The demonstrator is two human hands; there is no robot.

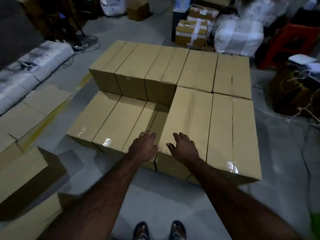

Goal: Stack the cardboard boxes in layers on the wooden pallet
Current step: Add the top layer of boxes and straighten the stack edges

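Both hands were spread out, fingers straight, nothing gripped. The right hand was laid on top of a second-layer box at the near edge of the stack, by the box's near left corner. The left hand was held just beside its left side; contact couldn't be told, tbh. Spare boxes were seen on the floor, off left.

head view, looking steeply down, close overhead
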